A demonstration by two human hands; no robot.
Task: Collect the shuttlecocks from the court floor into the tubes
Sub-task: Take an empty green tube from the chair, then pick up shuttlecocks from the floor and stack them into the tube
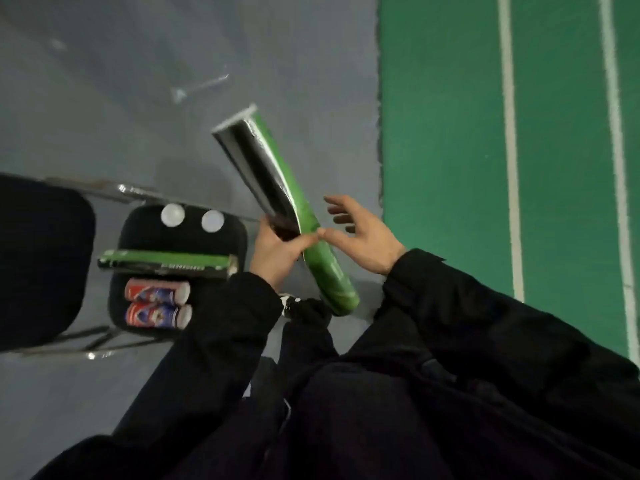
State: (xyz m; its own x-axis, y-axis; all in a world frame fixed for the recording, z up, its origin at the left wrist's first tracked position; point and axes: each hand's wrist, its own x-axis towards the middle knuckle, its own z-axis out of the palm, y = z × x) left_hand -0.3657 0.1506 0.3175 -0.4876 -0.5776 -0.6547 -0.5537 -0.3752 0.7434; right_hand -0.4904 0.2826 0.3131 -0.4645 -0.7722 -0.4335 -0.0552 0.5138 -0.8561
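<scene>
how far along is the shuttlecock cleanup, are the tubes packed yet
Looks late on, hedged. Done: a green tube and two red tubes lie on the chair beside two white caps. In hand: the left hand grips another green tube; the right hand is open beside it. Left: no loose shuttlecocks show on the floor; tube contents are not visible.

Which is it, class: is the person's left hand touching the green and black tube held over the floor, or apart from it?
Touching. The head view shows the left hand with fingers curled round the green and black tube near its middle.
</scene>
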